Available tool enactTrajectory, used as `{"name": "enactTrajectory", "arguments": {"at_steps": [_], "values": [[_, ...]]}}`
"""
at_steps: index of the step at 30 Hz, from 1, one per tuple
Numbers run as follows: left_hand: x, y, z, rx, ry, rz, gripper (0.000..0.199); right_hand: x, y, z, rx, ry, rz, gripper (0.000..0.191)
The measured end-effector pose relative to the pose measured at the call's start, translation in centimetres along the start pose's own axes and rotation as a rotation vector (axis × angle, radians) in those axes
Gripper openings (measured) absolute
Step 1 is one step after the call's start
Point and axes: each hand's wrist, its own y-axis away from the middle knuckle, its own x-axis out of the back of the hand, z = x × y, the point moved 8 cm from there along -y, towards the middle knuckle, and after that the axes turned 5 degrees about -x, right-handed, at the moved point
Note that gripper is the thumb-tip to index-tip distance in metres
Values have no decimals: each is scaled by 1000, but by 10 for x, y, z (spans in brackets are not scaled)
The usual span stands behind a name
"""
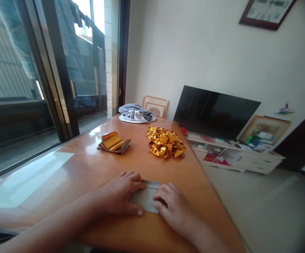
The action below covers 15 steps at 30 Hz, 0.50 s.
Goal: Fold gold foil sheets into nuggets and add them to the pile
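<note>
Folded paper sheet, pale grey side up, lies flat on the wooden table, near the person's edge, roughly mid-width. Held btwn both hands, w/ its top edge showing above them.

L hand: narrow, fingers together & curved over the sheet's left end, thumb along the lower edge. R hand: also narrow, fingers slightly curled on the right end, thumb near the bottom corner. Hands nearly meet, only a strip of paper btwn them; part of the sheet is hidden under the R hand.

Open room: bare table straight ahead of the paper, up to the foil items. More room left of L forearm, toward the window-side edge, w/ glare on the top. R hand is nearer the right edge, so less room there.

Further up table: stack of gold foil sheets left of centre; heap of folded gold foil pieces right of centre, well apart from the hands. Near far end: bundled grey-white cloth. Past the far edge: wooden picture frame against the wall, dark TV tilted on white cabinet. Sliding glass door along left side.
</note>
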Motion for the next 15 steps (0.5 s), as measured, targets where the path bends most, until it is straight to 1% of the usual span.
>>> {"name": "enactTrajectory", "arguments": {"at_steps": [3, 7, 8, 10, 11, 12, 15], "values": [[-2, -1, 0, 19, -16, 0, 58, 2, 1, -2, -9, -15, 1, 2], [-3, -4, 2, 28, -26, 11, 44, 4, 4, -3, -22, -22, 10, 28], [-3, -5, 2, 32, -26, 19, 38, 4, 4, -2, -25, -19, 17, 29], [-2, -8, 4, 43, -28, 31, 31, 5, 4, 0, -23, -7, 34, 18], [-1, -10, 5, 48, -30, 33, 32, 6, 2, 1, -20, 0, 39, 10], [0, -11, 6, 52, -33, 31, 33, 7, 0, 2, -18, 6, 38, 6], [2, -16, 14, 56, -37, 19, 39, 17, -7, 5, -25, 2, 10, 16]]}}
